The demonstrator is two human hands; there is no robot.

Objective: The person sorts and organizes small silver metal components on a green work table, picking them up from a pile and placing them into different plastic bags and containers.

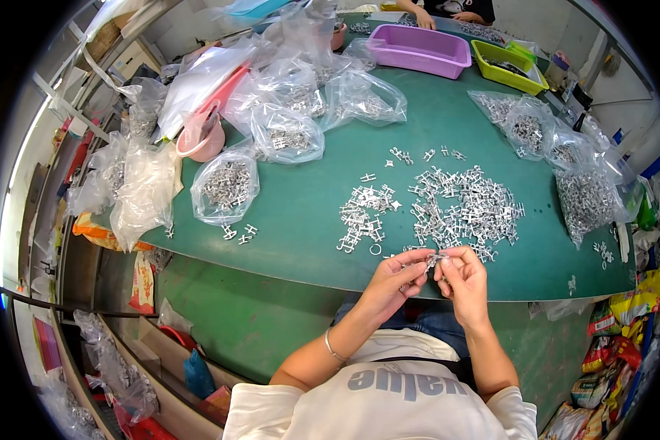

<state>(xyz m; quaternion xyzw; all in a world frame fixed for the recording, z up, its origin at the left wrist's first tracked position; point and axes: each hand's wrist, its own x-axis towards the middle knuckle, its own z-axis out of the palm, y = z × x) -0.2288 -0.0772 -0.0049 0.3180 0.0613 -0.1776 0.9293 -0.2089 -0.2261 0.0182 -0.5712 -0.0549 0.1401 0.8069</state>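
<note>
Near the table's front edge, my left hand (pixel 396 284) and my right hand (pixel 465 280) meet fingertip to fingertip. Between them they pinch a small silver metal part (pixel 434 259); its exact shape is partly covered by the fingers. A big loose pile of silver metal parts (pixel 469 209) lies just beyond my hands, many of them H-shaped. To its left spreads a smaller pile of similar parts (pixel 367 209). A metal ring (pixel 375 249) rests by that pile's near side. Several single parts (pixel 402 155) are scattered farther back.
Clear bags of metal parts (pixel 227 183) stand on the green table (pixel 301 213) at left, with a pink pot (pixel 204 139). More filled bags (pixel 588 198) sit at right. A purple basin (pixel 419 48) and a green tray (pixel 507 64) are at the back, near another person's hand (pixel 424 19).
</note>
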